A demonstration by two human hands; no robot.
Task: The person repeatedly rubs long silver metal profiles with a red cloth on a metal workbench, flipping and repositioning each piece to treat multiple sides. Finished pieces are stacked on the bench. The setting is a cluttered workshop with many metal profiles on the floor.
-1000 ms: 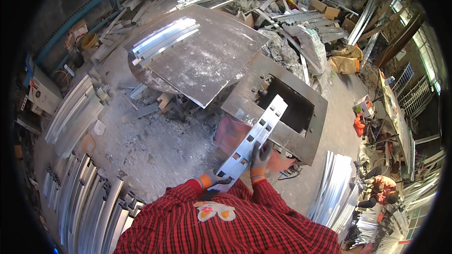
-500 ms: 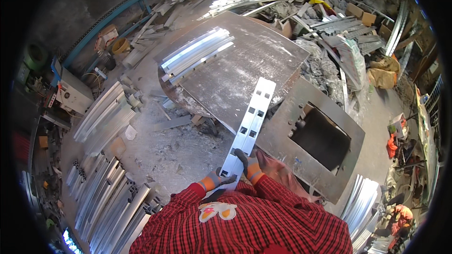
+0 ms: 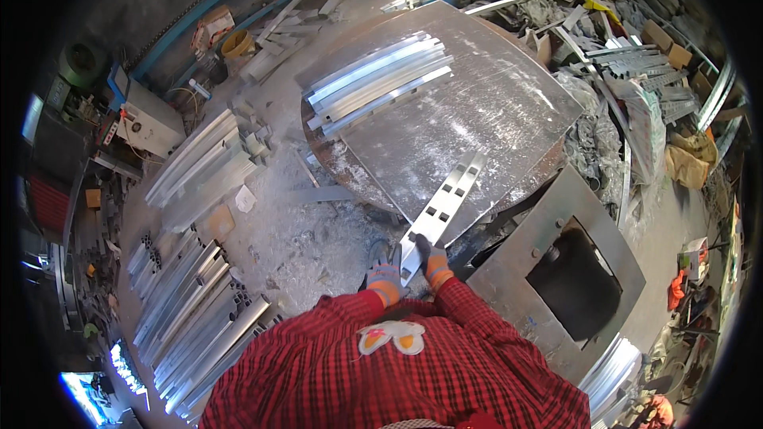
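Slotted metal strip [image 3: 445, 201] slanting away from me, far end out over the tabletop [image 3: 497, 103], though whether it touches down I can't tell; my right hand [image 3: 435, 260] has its fingers closed on the right edge near the close end, and my left hand [image 3: 382, 264] lies along the opposite edge, its grip too hidden to call. Steady here: with so much length beyond me, firm, even support should stop it twisting.
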